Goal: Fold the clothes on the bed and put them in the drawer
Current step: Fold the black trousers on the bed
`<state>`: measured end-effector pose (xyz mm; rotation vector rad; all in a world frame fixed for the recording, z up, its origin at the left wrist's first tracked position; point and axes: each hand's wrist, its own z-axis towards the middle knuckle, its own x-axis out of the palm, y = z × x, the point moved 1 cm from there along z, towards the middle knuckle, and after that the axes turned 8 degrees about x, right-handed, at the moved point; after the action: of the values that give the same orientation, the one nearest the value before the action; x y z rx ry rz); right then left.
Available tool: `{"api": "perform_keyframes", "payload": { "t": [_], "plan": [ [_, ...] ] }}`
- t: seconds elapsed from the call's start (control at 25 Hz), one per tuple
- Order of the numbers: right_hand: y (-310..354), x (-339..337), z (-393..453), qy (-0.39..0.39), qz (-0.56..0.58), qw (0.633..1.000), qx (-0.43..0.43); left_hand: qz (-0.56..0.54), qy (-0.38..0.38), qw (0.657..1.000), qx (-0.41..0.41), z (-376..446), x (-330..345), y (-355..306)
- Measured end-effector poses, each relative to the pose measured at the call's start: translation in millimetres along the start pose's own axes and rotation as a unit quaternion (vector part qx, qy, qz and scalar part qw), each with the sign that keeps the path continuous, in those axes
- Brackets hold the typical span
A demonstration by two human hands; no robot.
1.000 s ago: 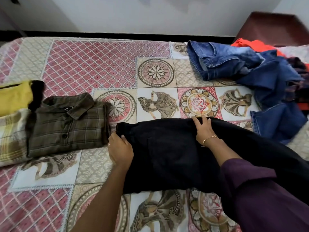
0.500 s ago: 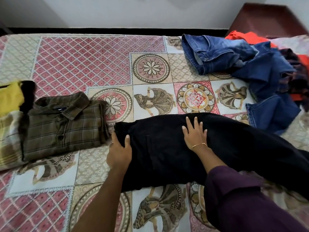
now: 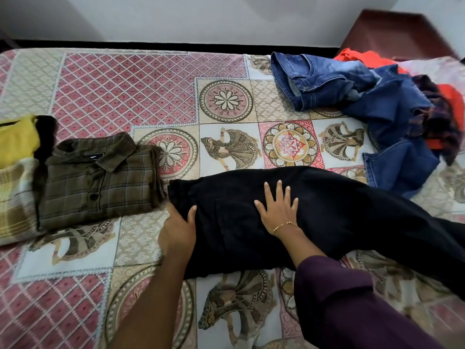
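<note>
Where the black trousers (image 3: 327,215) run off to the right, cut by the frame edge and partly hidden behind a purple sleeve (image 3: 352,306). Lying across the bed (image 3: 125,91). Left hand (image 3: 177,229) gripping their left end, thumb on top, fingers tucked out of sight. Right hand (image 3: 276,210) flat, fingers spread, pressing the middle. Dark neck label on folded plaid shirt (image 3: 100,177), unreadable.

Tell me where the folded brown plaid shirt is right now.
In the head view, the folded brown plaid shirt lies on the left of the patterned bedspread, between the yellow garment and the black trousers.
</note>
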<state>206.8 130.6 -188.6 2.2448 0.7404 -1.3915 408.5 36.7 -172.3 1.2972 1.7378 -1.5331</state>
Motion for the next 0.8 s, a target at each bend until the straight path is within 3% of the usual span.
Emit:
{"api": "perform_keyframes", "payload": {
  "t": [0.4,0.6,0.68,0.8],
  "plan": [
    [4,14,-16,0.037,-0.010,0.999,-0.025,0.129,-0.026,0.991,0.027,12,-19,32],
    [5,21,-17,0.035,-0.017,0.999,-0.026,0.216,-0.123,0.912,0.327,12,-4,29],
    [5,24,-17,0.033,-0.015,0.999,-0.028,0.219,-0.084,0.894,0.381,13,4,31],
    [5,24,-16,0.030,-0.015,0.999,-0.030,0.211,-0.006,0.895,0.393,22,3,23]
  ]
}}
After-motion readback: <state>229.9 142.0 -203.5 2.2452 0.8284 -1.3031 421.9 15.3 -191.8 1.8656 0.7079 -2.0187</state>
